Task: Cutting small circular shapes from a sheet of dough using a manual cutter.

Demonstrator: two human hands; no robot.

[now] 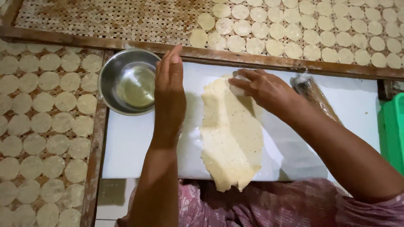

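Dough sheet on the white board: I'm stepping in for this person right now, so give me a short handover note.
Left hand: flat, open, on the white board beside the metal bowl.
Right hand: pressing a small round cutter into the top of the dough sheet.
Done: many cut discs lie on the woven trays.
Left: most of the sheet is uncut.

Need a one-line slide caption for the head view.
Right hand presses a small round cutter into rolled dough on a white board; left hand flat beside a steel bowl.
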